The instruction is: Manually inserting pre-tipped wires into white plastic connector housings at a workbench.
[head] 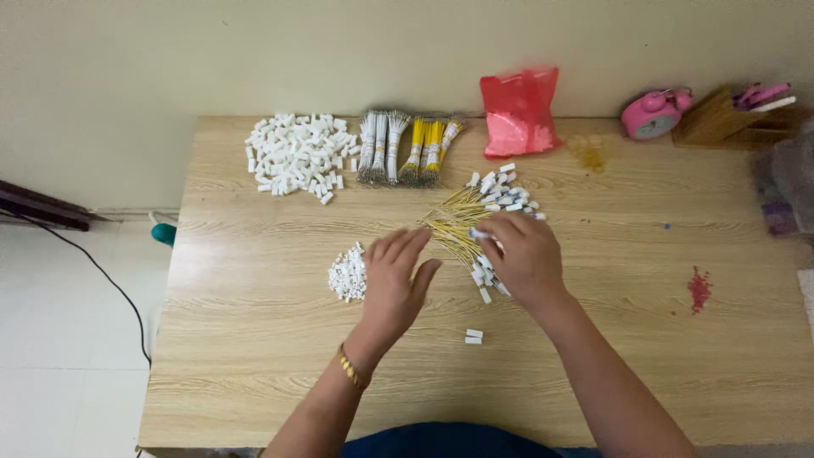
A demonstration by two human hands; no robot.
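Wooden table [254, 373] by a pale wall. Left hand [394, 276] is open, fingers spread, beside a small white cap pile [348, 273]. Right hand [524, 254] pinches 1 white cap [480, 233] over the yellow wires [454, 225]. Best to hold each wire steady and push straight.

Two bare hands, the left hand [394, 276] and the right hand [524, 254], are over one pale wooden desk [254, 373]. On it lie two heaps of small white plastic connectors, a large heap [297, 154] and a small heap [348, 273], plus two loose white connectors [473, 337]. There are three white wire bundles [379, 146], about three yellow wire bundles [428, 148], one red plastic bag [519, 112], one pink alarm clock [653, 114] and one wooden holder [721, 120].
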